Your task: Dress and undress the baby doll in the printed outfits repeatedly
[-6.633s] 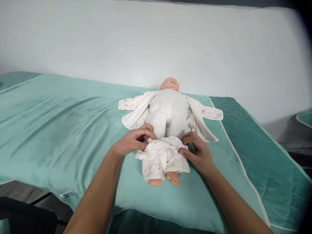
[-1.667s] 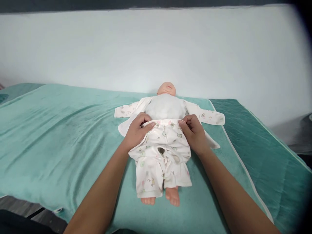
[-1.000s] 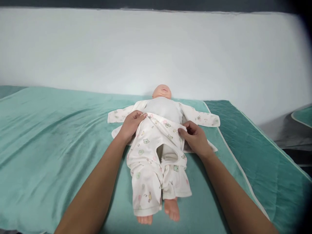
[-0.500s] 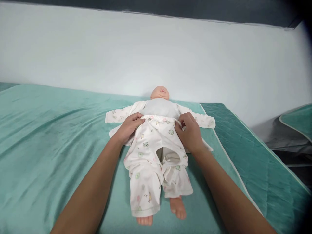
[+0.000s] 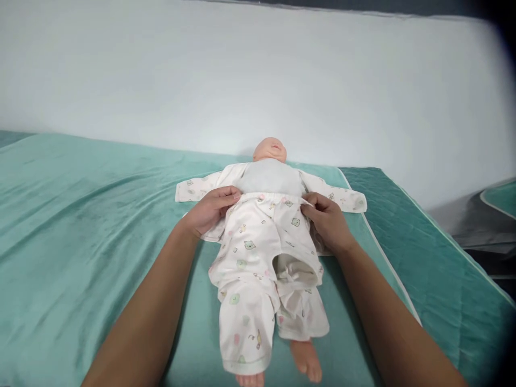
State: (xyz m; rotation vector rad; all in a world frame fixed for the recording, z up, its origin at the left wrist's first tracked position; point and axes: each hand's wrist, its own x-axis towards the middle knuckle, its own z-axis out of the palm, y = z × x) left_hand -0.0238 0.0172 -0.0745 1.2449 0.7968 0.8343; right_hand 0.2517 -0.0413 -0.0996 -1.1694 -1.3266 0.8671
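Observation:
A baby doll (image 5: 269,150) lies on its back in the middle, head toward the wall and feet toward me. It wears white printed pants (image 5: 256,247) with an open crotch, their elastic waistband across its grey cloth belly (image 5: 271,177). My left hand (image 5: 213,208) pinches the waistband at the left side. At the right side my right hand (image 5: 325,220) grips the waistband between thumb and fingers. A white printed top (image 5: 338,196) lies spread open, its sleeves stretched out to both sides. Both of the doll's feet (image 5: 307,361) show below the pant legs.
Light green cloth (image 5: 100,226) with soft wrinkles covers the surface under the doll. A darker green quilted cover (image 5: 387,215) lies to the right. Behind the doll's head rises a white wall (image 5: 242,80). Another green-covered edge (image 5: 502,196) shows at far right.
My view has shifted slightly, so the doll sits a little lower and further right. Both hands stay on the waistband; the right one has moved outward, drawing that side wider.

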